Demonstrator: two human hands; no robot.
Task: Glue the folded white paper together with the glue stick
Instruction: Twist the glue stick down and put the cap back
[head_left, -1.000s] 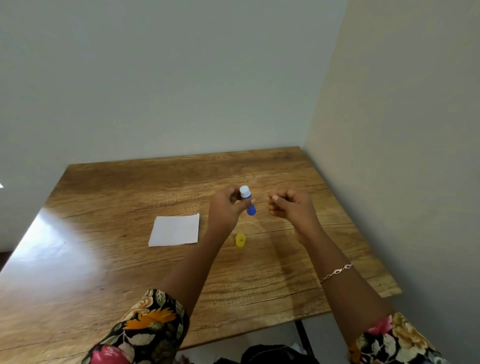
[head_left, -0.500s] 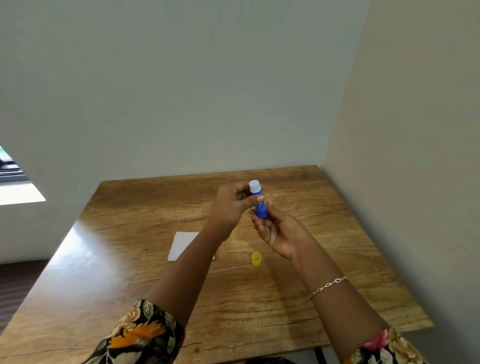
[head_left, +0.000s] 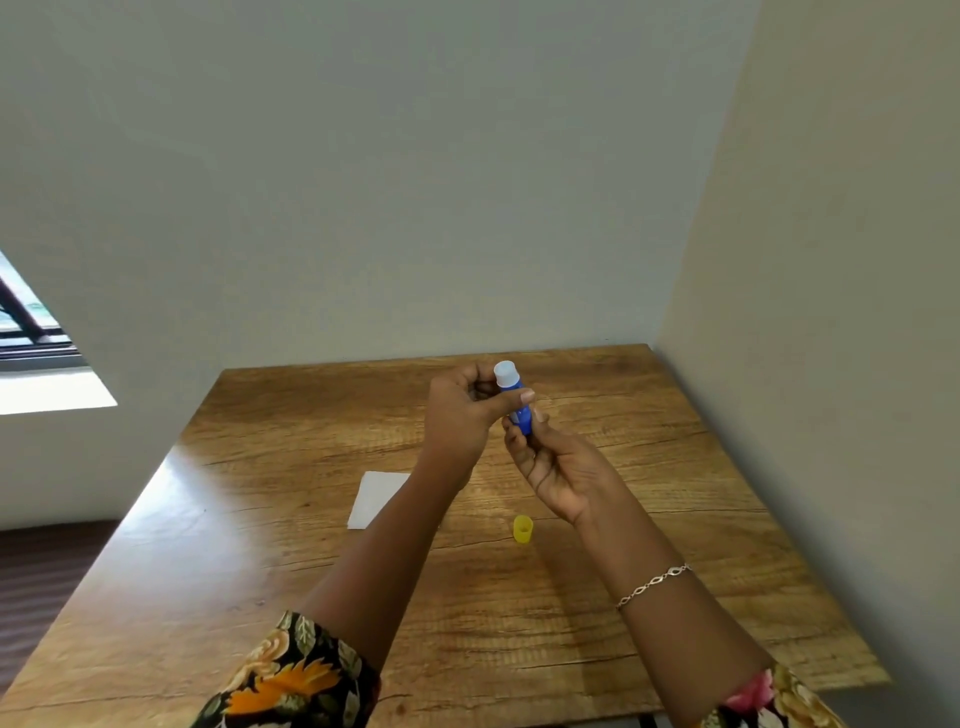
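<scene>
left hand (head_left: 462, 421) grip is pinching small blue plastic glue stick (head_left: 521, 411) | right hand (head_left: 558, 467) grip is now pinching its bottom too, likely twisting glue up | folded white paper (head_left: 376, 496) is lying unglued on brown wooden desk (head_left: 675, 519), 8 o'clock from stick

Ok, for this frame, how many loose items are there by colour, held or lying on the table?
Blue: 1, blue plastic glue stick
Yellow: 1, small yellow plastic cap
White: 1, folded white paper sheet
Total: 3
</scene>
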